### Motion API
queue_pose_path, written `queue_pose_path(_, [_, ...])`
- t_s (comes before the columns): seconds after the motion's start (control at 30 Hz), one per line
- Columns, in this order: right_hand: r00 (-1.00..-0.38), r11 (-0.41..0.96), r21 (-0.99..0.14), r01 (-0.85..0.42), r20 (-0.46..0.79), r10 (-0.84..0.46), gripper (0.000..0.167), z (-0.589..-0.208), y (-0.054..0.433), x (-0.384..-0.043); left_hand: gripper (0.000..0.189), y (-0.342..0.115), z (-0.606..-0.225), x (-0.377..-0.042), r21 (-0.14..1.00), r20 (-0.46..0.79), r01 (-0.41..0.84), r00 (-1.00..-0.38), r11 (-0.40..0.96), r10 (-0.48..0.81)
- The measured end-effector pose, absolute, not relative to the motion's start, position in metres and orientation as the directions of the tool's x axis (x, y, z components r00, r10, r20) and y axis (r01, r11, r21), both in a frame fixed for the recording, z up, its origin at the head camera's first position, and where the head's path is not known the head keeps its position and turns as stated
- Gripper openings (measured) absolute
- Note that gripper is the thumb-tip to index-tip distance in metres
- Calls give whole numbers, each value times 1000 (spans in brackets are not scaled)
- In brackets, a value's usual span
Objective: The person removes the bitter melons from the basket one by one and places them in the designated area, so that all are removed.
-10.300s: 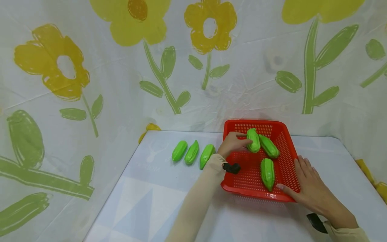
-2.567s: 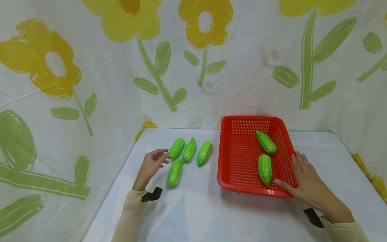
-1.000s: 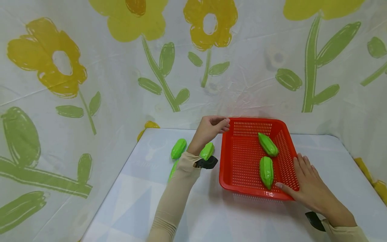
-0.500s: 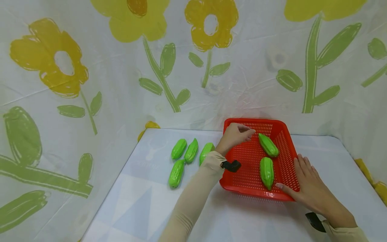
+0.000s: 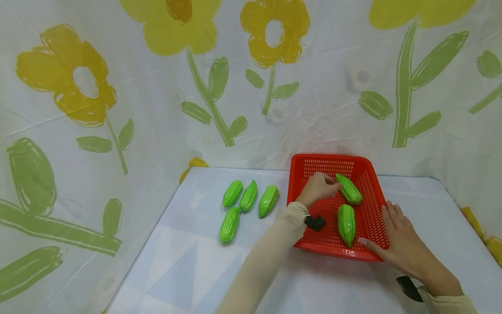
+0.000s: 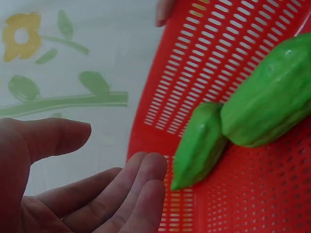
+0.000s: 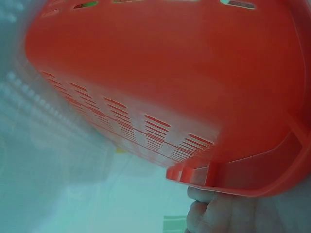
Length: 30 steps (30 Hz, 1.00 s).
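My left hand (image 5: 319, 188) is inside the red plastic basket (image 5: 370, 165), fingertips right by the pointed tip of the far green ribbed gourd (image 5: 349, 190). In the left wrist view, thumb and fingers stand apart with nothing between them, and the gourd lies just beyond the fingertips. A second green gourd (image 5: 347, 225) lies nearer the front of the basket. My right hand (image 5: 405, 244) rests at the basket's near right corner. Its straight fingers lie along the right side and the thumb reaches over the front rim. The right wrist view shows fingers (image 7: 223, 213) just beneath the rim.
Left of the basket, three green gourds (image 5: 248, 196) lie in a row on the pale table (image 5: 172, 261). Another gourd (image 5: 229, 225) lies in front of them. A white cloth with printed flowers (image 5: 270, 135) hangs close behind the table and along its left side.
A gourd the left hand held in the basket earlier now lies on the table, left of the basket. The left hand has since come back right and down into the basket. The right hand stays put.
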State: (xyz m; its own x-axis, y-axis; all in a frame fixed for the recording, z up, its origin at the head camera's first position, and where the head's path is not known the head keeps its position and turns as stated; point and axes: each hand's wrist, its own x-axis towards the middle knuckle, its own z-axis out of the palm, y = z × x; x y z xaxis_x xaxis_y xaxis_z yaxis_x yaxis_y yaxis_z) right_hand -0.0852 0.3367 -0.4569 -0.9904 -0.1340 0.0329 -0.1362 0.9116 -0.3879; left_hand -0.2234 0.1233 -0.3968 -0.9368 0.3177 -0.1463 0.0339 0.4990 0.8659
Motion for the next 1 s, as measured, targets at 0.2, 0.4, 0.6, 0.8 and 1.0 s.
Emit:
queue_pose_path(0.2, [-990, 911, -388, -142, 36, -139, 123, -457, 337, -86, 28, 127, -407, -221, 851, -165, 26, -936, 525, 312])
queue_pose_path(0.4, [-990, 910, -390, -139, 34, -137, 123, -456, 337, -86, 29, 132, -415, -218, 825, -177, 38, -930, 564, 321])
queue_pose_path(0.6, [-989, 909, -389, -149, 45, -143, 122, -457, 337, -85, 45, 138, -423, -219, 791, -191, 64, -919, 608, 345])
queue_pose_path(0.8, [-985, 906, -387, -171, 77, -153, 119, -457, 338, -84, 53, 143, -429, -220, 736, -224, 76, -910, 673, 348])
queue_pose_path(1.0, [-986, 904, -394, -167, 72, -151, 119, -457, 338, -84, 38, 144, -431, -214, 689, -257, 77, -904, 720, 342])
